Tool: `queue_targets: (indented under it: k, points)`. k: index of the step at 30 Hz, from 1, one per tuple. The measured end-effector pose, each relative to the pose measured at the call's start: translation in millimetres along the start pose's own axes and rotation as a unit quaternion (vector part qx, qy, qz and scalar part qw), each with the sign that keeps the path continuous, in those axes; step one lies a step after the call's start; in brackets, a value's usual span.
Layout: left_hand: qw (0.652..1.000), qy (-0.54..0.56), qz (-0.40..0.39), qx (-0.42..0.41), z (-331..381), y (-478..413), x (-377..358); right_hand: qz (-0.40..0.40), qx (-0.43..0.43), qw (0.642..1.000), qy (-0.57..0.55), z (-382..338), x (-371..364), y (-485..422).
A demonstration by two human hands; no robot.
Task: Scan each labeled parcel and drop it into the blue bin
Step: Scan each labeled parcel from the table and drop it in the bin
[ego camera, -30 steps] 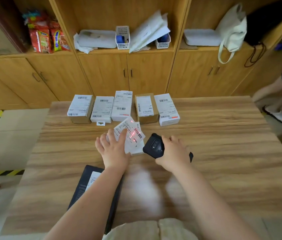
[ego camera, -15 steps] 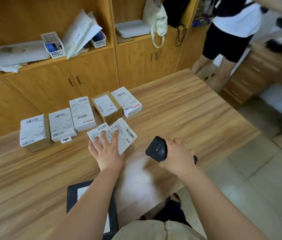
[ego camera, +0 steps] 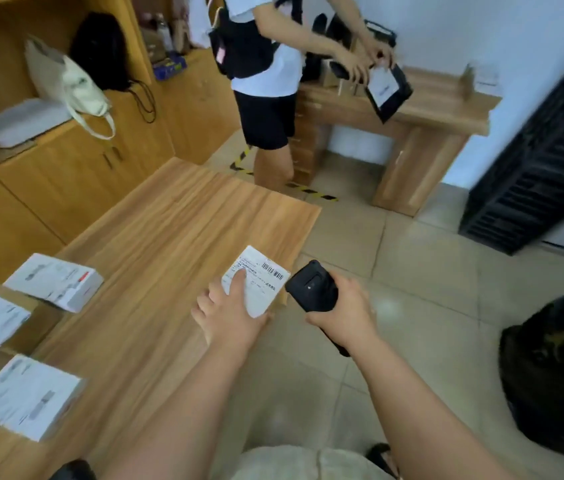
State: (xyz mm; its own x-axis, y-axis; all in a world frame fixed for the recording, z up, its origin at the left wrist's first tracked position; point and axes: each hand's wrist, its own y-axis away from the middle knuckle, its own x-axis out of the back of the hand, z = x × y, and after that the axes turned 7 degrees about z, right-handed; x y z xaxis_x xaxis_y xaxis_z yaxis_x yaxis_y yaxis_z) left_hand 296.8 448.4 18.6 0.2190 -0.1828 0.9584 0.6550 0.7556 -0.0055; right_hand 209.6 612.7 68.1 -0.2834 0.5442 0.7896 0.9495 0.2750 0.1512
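Left hand point(ego camera: 228, 313) holds flat white labelled parcel point(ego camera: 259, 285); right hand point(ego camera: 342, 313) grasps black handheld scanner point(ego camera: 311, 285) beside it. Risk: edge-only hold, parcel may slip.

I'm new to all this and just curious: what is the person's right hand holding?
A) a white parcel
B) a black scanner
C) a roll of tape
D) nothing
B: the right hand grips the black scanner, while the left hand holds the parcel.
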Motion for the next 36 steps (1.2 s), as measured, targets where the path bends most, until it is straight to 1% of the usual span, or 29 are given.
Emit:
queue_targets:
  k: [3, 6, 9, 10, 15, 17, 19, 21, 24, 28, 31, 34, 36]
  points:
    - [0.998, 0.020, -0.008, -0.059, 79, 9, -16, 0.054, -0.035, 0.998, -0.014, 59, 53, -10]
    - [0.993, 0.042, -0.020, -0.113, 165, 30, -32, 0.101, -0.050, 0.994, -0.017, 120, 109, -18]
    - [0.984, 0.042, -0.022, -0.171, 260, 64, -54, 0.127, -0.091, 0.988, -0.016, 191, 170, -21]
    - [0.983, 0.042, -0.024, -0.175, 274, 68, -58, 0.127, -0.093, 0.987, -0.015, 201, 180, -21]
    - [0.967, 0.071, -0.094, -0.227, 399, 133, -100, 0.191, -0.149, 0.968, -0.061, 304, 271, -17]
    - [0.953, 0.030, -0.099, -0.284, 438, 164, -115, 0.214, -0.172, 0.959, -0.075, 340, 296, -10]
    - [0.931, -0.001, -0.095, -0.353, 471, 188, -128, 0.233, -0.199, 0.949, -0.082, 369, 316, 0]
    - [0.914, -0.009, -0.097, -0.394, 502, 202, -139, 0.247, -0.227, 0.938, -0.087, 398, 330, 9]
    - [0.900, -0.013, -0.102, -0.423, 551, 214, -155, 0.267, -0.281, 0.918, -0.080, 442, 346, 18]
    - [0.886, -0.001, -0.115, -0.449, 616, 226, -180, 0.299, -0.346, 0.884, -0.101, 495, 372, 18]
    - [0.874, 0.011, -0.143, -0.464, 667, 230, -203, 0.326, -0.372, 0.860, -0.128, 533, 391, 7]
    - [0.869, 0.008, -0.170, -0.465, 725, 230, -231, 0.338, -0.399, 0.843, -0.125, 574, 412, -13]
    - [0.864, 0.008, -0.177, -0.471, 770, 231, -255, 0.357, -0.418, 0.826, -0.127, 608, 427, -32]
